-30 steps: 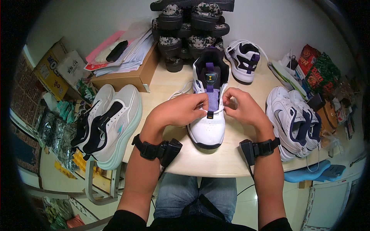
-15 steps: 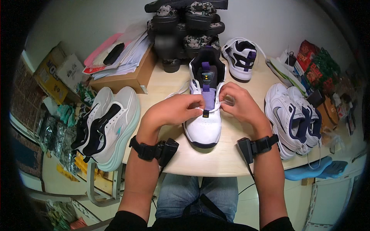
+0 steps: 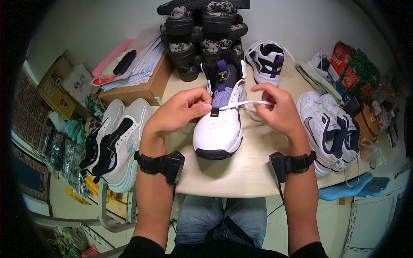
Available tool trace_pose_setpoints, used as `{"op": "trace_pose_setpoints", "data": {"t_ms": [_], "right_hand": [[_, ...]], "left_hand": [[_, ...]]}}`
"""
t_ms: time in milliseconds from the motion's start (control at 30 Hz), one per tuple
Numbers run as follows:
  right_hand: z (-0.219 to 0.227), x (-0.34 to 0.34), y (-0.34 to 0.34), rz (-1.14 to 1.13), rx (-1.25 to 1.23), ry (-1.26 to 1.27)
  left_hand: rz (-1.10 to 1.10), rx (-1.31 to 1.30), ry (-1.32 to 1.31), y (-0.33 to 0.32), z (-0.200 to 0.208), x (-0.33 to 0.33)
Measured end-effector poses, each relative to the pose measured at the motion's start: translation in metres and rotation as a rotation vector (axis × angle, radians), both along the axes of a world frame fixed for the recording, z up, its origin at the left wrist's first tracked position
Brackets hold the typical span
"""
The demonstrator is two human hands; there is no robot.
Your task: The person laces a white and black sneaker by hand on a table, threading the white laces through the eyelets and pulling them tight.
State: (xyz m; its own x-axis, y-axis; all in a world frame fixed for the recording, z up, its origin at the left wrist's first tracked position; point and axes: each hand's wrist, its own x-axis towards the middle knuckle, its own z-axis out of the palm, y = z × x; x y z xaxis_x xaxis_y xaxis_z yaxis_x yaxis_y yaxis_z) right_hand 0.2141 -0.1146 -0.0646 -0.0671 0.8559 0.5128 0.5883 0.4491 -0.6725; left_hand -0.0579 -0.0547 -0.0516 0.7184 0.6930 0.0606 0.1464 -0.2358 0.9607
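Note:
A white high-top sneaker [image 3: 218,133] with a black toe edge and a purple-and-black tongue [image 3: 223,92] stands on the table, toe toward me. From the small black loop [image 3: 214,112] at the base of its tongue, a white shoelace [image 3: 245,103] stretches to the right. My right hand [image 3: 277,109] pinches this lace between thumb and fingers, off the shoe's right side. Beside the loop, my left hand [image 3: 187,109] is closed in a pinch on the lace at the shoe's left lower eyelets; its fingertips partly hide the spot.
The matching sneaker [image 3: 266,64] stands behind, laces trailing. Grey-white running shoes [image 3: 129,146] stand at left, white-and-navy sneakers [image 3: 320,133] at right. Camouflage shoes [image 3: 180,26] are stacked at the back, near a cardboard box [image 3: 150,86] under papers.
My right hand has drawn the lace out to the right, away from the shoe. The sneaker has shifted slightly left and tilted, and my left hand has moved left and up with it.

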Motion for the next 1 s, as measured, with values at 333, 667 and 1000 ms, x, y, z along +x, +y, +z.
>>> {"op": "trace_pose_setpoints", "data": {"t_ms": [333, 667, 1000], "right_hand": [[-0.034, -0.002, 0.016, -0.169, -0.382, -0.412], [-0.041, 0.013, 0.027, -0.644, 0.023, -0.059], [-0.004, 0.022, 0.012, -0.664, 0.135, 0.154]], "left_hand": [[0.037, -0.132, -0.228, 0.003, 0.006, -0.014], [0.052, -0.212, -0.413, 0.000, 0.008, -0.012], [0.051, -0.115, -0.114, -0.008, 0.011, 0.003]]}}
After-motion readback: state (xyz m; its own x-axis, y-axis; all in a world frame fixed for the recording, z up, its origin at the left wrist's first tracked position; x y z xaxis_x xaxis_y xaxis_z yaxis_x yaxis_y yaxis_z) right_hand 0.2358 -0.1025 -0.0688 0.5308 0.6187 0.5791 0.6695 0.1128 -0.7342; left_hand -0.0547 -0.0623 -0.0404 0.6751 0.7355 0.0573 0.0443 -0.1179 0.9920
